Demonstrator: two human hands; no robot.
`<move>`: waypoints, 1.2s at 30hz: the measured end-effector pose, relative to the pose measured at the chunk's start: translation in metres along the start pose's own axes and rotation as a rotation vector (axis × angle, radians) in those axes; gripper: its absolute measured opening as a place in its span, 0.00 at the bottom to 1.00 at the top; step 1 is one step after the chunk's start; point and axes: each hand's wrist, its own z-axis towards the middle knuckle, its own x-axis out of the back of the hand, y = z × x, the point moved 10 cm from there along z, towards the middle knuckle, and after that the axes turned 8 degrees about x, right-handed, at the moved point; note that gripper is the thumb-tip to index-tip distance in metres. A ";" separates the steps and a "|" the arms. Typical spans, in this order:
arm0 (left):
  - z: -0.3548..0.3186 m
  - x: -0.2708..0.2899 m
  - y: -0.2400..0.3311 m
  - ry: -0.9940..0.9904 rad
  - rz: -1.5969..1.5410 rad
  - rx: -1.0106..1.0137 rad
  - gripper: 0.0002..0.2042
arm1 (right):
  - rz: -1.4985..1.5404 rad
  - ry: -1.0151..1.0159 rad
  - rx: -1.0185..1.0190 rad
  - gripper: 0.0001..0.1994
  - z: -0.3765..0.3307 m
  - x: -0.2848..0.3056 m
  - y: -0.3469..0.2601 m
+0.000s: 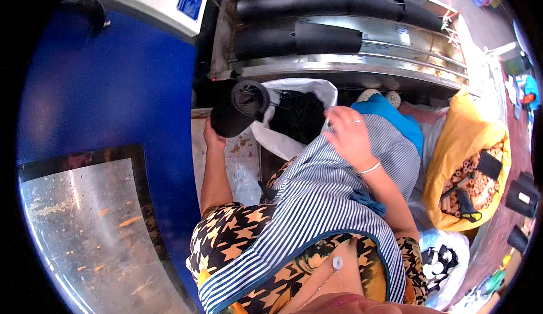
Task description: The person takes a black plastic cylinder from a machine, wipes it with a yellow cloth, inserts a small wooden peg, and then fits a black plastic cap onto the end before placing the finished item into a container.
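Observation:
My left hand (pixel 212 135) is closed round the lower side of a black cylinder (pixel 231 114), tilted so that its round ringed end (pixel 250 98) faces up and to the right. Most of the fingers are hidden behind it. Just right of the cylinder stands a white sack (pixel 323 89), its mouth folded open, with a tangle of thin black material (pixel 300 116) inside. My right hand (pixel 349 136) hovers at the right rim of this sack, fingers loosely spread, with nothing visible in it. Whether its fingertips touch the rim I cannot tell.
Beyond the sack runs a metal trough (pixel 334 67) with black rolls (pixel 297 38) lying along it. A blue machine panel (pixel 113 87) stands close on my left. To the right are a yellow sack (pixel 452 144) of small brown tubes and a white bag (pixel 459 252) of black-and-white pieces.

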 end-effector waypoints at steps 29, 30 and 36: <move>-0.036 -0.163 -0.173 -0.389 -0.010 0.265 0.19 | -0.014 -0.030 -0.034 0.30 0.023 0.015 -0.053; -0.036 -0.164 -0.176 -0.414 -0.009 0.276 0.19 | -0.020 -0.045 -0.020 0.31 0.023 0.012 -0.054; -0.037 -0.160 -0.185 -0.341 0.050 0.369 0.21 | -0.184 0.052 0.160 0.33 0.024 0.017 -0.065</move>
